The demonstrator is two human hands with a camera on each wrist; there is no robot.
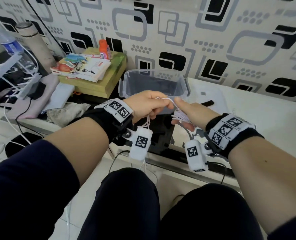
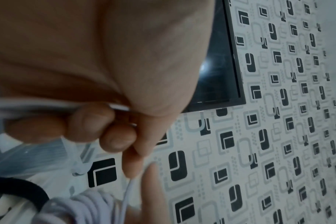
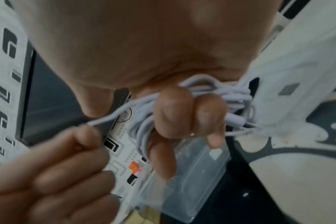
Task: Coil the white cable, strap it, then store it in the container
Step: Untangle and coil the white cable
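Hands met in mid-air just in front of the clear container (image 1: 154,84), which stood on the table against the patterned wall. From the head view only a short run of white cable (image 1: 168,99) showed between them, with loose strands hanging below the left hand (image 1: 144,106). The right wrist view revealed more: the right hand (image 3: 182,118) had its fingers (image 3: 171,115) curled round a bundle of coiled loops, the cable lying against the palm. The left wrist view showed the left hand's fingertips (image 2: 117,141) pinching a strand that ran down to the coil.
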